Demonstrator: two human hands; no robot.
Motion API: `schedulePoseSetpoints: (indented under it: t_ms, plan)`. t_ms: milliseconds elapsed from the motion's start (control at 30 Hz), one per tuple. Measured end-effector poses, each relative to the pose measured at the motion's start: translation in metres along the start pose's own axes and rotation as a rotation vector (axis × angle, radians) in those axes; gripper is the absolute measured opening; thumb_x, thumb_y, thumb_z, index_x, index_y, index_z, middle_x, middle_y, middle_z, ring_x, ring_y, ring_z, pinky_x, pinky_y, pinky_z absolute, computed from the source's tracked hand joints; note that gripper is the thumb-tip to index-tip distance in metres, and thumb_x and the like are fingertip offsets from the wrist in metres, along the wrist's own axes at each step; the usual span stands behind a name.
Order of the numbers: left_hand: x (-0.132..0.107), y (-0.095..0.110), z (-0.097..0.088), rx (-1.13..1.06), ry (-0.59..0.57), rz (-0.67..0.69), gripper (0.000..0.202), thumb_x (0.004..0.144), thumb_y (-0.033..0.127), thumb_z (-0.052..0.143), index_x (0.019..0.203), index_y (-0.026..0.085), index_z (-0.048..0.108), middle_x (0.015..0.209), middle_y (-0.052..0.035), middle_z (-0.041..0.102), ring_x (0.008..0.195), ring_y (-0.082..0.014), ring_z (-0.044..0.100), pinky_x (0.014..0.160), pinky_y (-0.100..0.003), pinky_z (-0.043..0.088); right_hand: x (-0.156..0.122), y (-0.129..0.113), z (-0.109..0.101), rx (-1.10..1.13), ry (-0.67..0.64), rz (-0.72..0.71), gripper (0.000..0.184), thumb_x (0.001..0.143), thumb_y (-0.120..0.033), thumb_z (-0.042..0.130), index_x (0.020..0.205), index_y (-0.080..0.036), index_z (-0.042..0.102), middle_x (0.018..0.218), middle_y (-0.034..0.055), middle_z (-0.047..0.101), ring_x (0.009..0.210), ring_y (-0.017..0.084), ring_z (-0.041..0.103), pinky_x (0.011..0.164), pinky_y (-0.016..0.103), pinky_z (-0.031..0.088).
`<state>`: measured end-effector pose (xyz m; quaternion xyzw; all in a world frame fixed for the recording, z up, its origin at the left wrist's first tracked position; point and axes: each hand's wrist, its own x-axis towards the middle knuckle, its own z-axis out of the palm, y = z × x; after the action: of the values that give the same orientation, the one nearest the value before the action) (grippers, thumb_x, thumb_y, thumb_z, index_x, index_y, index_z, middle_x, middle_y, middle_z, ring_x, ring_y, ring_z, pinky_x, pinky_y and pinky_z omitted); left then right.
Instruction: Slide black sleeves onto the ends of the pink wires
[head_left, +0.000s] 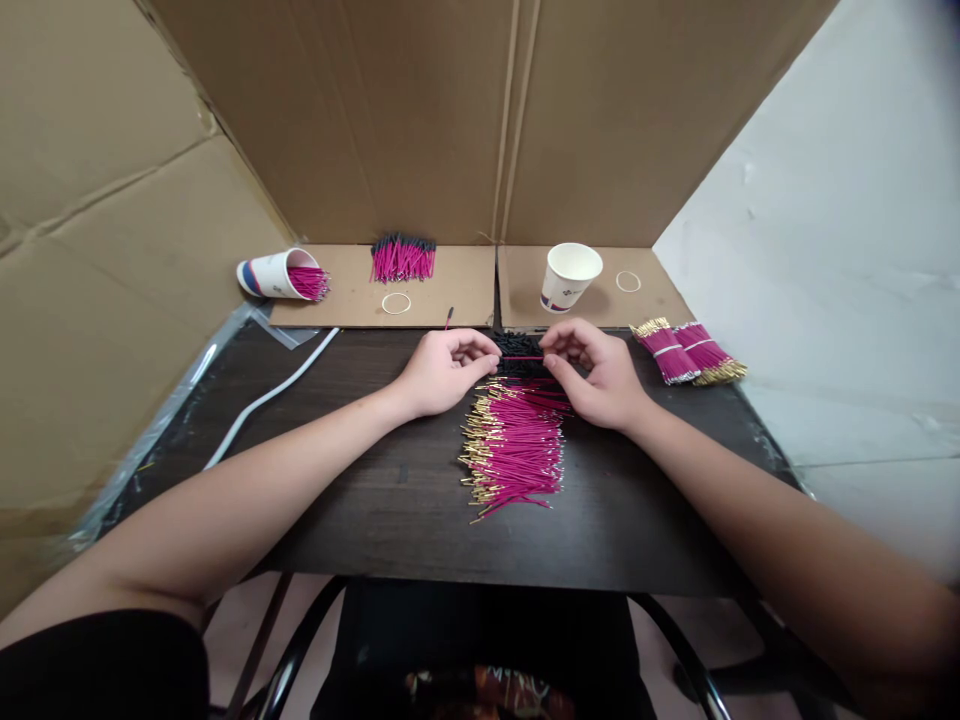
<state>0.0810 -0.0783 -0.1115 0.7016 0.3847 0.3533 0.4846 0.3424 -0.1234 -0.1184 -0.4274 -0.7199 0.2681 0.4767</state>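
A thin magenta wire (pixel 522 358) stretches level between my two hands. My left hand (pixel 452 370) is closed, its thumb and fingertips pinching the wire's left end. At the other end, my right hand (pixel 596 372) pinches it between thumb and fingers. A short piece with a dark tip (pixel 449 318) sticks up behind my left hand. Under the stretched wire lies a heap of small black sleeves (pixel 521 343). Closer to me, a wide pile of magenta wires (pixel 521 440) lies crosswise, gold ends to the left and silvery ends to the right.
On the cardboard strip stand black-tipped wires (pixel 403 260), an upright paper cup (pixel 571 275) and two rubber bands (pixel 396 303). A tipped cup (pixel 274 275) spills wires at left. Banded wire bundles (pixel 690 352) lie right. A white cord (pixel 277 390) crosses the table (pixel 360 520). Cardboard walls surround it.
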Motion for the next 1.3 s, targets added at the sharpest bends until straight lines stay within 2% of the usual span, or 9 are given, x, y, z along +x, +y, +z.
schedulePoseSetpoints:
  t_ms: [1300]
  plan:
    - [0.0013,-0.0004,0.0002,-0.011,-0.011,-0.006,0.016,0.092,0.029,0.079,0.100,0.015,0.080,0.087,-0.0090,0.081,0.072,-0.0147,0.068,0.067,-0.029,0.056,0.0001,-0.0025,0.0007,-0.011,0.012,-0.003,0.014,0.099,-0.028,0.075,0.111,-0.024,0.068,0.095,0.0047,0.072,0.079,0.021,0.067,0.066,0.035,0.054]
